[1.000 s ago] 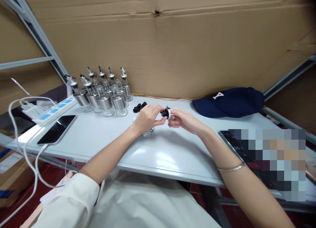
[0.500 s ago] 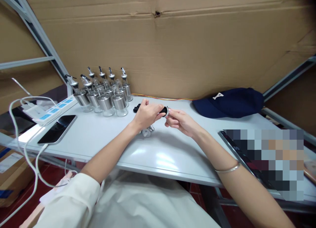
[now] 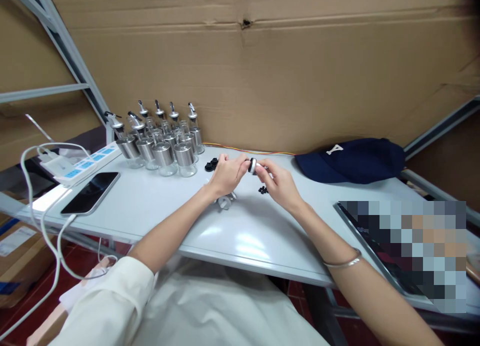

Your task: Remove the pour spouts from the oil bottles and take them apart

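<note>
Above the middle of the table, a silver pourer cap [image 3: 253,165] with a black ring is held between my hands. My left hand [image 3: 229,176] is closed, with thumb and fingertips pinching its black side. From the other side my right hand [image 3: 280,185] grips the silver part between thumb and fingers, which partly hide it. Black round stoppers [image 3: 210,165] lie just beyond my left hand. Pale translucent plastic pieces [image 3: 224,202] are under the left wrist, partly covered. Small black pieces [image 3: 263,190] rest on the table beside my right hand.
Several glass-and-steel oil bottles [image 3: 164,156], some with pourers, stand at the back left. A phone [image 3: 90,193] and a power strip [image 3: 88,163] with white cables lie left. A navy cap [image 3: 352,161] sits back right, near a pixelated flat item [image 3: 360,231]. Cardboard [image 3: 262,86] walls the back.
My right hand has turned over and lifted slightly, and the cap in my hands has rotated to show its silver side. The small black pieces have come into sight. The view shifted slightly.
</note>
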`<state>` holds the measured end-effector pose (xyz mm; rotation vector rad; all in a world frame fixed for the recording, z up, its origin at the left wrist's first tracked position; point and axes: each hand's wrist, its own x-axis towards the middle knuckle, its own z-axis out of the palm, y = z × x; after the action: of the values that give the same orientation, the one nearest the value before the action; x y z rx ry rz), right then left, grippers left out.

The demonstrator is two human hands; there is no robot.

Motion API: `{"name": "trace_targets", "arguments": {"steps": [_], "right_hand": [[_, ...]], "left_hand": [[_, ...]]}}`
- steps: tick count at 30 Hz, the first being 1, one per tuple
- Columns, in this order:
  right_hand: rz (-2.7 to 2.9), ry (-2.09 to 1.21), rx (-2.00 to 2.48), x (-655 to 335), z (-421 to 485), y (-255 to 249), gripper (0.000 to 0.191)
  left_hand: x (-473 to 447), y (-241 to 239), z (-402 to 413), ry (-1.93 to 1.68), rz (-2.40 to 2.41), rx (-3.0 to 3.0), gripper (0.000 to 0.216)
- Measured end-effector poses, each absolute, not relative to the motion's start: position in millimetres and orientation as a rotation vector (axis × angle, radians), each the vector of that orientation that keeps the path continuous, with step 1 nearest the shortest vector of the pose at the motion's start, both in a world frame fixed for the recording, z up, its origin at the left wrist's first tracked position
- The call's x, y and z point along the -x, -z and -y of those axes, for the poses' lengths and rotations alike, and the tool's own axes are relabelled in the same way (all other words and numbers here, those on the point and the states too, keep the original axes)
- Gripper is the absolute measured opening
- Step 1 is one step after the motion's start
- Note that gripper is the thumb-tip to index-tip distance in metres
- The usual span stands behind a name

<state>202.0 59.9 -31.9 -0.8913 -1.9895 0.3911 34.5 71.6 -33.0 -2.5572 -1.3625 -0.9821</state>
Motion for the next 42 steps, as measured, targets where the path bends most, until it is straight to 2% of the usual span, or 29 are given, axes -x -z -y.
{"name": "trace_targets", "arguments": {"steps": [8, 10, 12, 14, 19, 24, 27, 29, 33, 37, 42], "right_hand": [[2.218, 0.525, 0.748, -213.4, -68.8, 28.7, 0.03], [2.228, 0.633, 0.745, -214.2, -68.9, 28.0, 0.03], [2.231, 0.591, 0.741, -213.8, -68.6, 29.1, 0.031], [2.222, 0.382, 0.761, -212.3, -67.4, 31.3, 0.032], [2.005, -0.554, 0.963, -206.5, -62.4, 32.2, 0.038], [1.679, -1.325, 0.889, -205.3, -62.6, 27.4, 0.043], [1.575, -1.637, 0.863, -203.8, -61.6, 27.6, 0.042], [1.544, -1.721, 0.842, -201.0, -59.3, 28.1, 0.042], [1.572, -1.56, 0.811, -192.6, -54.4, 27.9, 0.045], [1.729, -1.192, 0.828, -187.8, -50.6, 26.8, 0.049], [1.896, -0.64, 0.956, -191.0, -49.1, 30.4, 0.043]], "left_hand": [[-35.6, 35.9, -76.7, 1.293, 1.42, 2.896, 0.053], [-34.4, 36.5, -77.2, 1.368, 1.452, 2.959, 0.052], [-32.4, 36.8, -76.8, 1.387, 1.467, 2.995, 0.051], [-30.1, 37.0, -75.7, 1.316, 1.446, 2.975, 0.05], [-28.5, 39.0, -70.1, 1.101, 1.3, 2.749, 0.043], [-28.9, 43.0, -68.7, 0.993, 1.124, 2.576, 0.041], [-26.4, 43.2, -71.9, 0.95, 0.998, 2.561, 0.044], [-24.1, 41.8, -74.4, 0.924, 0.956, 2.553, 0.048], [-18.3, 35.9, -77.8, 0.918, 0.911, 2.465, 0.055], [-14.0, 30.3, -78.8, 0.926, 0.893, 2.411, 0.059], [-19.1, 30.7, -76.2, 1.027, 1.087, 2.461, 0.061]]}}
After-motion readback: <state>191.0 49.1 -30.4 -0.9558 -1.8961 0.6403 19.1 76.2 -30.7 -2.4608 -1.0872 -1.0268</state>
